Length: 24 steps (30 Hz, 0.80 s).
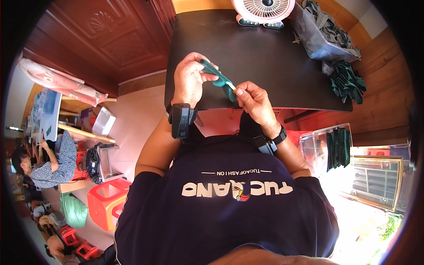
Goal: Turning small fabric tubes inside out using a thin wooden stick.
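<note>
My left hand (pixel 191 76) pinches one end of a dark green fabric piece (pixel 210 68) above the near edge of the black table. The piece runs slantwise toward my right hand, and a loose part of it hangs down. My right hand (pixel 256 102) is closed, thumb against fingers, on a small white strip (pixel 232 86). That strip touches the far end of the green piece. Whether it is fixed to the fabric or a separate thing, I cannot tell. Both wrists carry black bands.
On the black table (pixel 247 57) stand a pink and white fan (pixel 263 21) and a clear bin (pixel 324 46) of grey cloth. Green pieces (pixel 348 84) are heaped at the right corner. Below, a clear basket (pixel 314 145) holds folded green cloth. Orange stool (pixel 99 201) and seated people are left.
</note>
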{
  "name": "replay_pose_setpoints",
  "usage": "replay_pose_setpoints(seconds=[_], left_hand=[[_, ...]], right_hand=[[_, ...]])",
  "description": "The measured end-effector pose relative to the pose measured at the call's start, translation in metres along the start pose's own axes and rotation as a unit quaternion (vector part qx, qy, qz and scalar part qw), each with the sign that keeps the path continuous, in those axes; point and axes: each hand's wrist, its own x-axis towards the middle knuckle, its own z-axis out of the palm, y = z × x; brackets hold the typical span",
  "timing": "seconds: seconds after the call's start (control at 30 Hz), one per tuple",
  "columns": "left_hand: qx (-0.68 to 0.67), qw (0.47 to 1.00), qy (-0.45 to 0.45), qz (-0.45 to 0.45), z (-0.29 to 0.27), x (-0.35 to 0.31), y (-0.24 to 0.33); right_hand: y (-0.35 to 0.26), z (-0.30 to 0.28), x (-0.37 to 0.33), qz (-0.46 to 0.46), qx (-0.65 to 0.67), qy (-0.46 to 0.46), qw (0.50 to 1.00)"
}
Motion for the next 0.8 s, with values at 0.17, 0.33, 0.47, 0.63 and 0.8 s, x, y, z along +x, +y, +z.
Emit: replay_pose_setpoints(seconds=[0.17,0.33,0.47,0.63,0.8], left_hand=[[-0.015,1.000,0.003,-0.004,0.001,0.000,-0.010],[-0.006,0.999,-0.034,-0.008,0.006,-0.001,-0.012],[0.037,0.999,0.001,0.017,0.019,-0.003,0.003],[0.081,0.996,-0.039,0.018,0.003,-0.002,0.004],[0.097,0.995,-0.014,0.008,0.008,-0.005,0.006]], right_hand=[[0.010,0.002,0.005,-0.017,0.033,0.005,0.999],[0.002,-0.001,0.005,0.094,0.223,-0.127,0.962],[-0.004,-0.003,0.007,0.041,0.120,-0.066,0.990],[0.006,0.004,0.002,-0.070,-0.044,0.052,0.995],[0.017,0.006,0.007,-0.112,-0.028,0.118,0.986]])
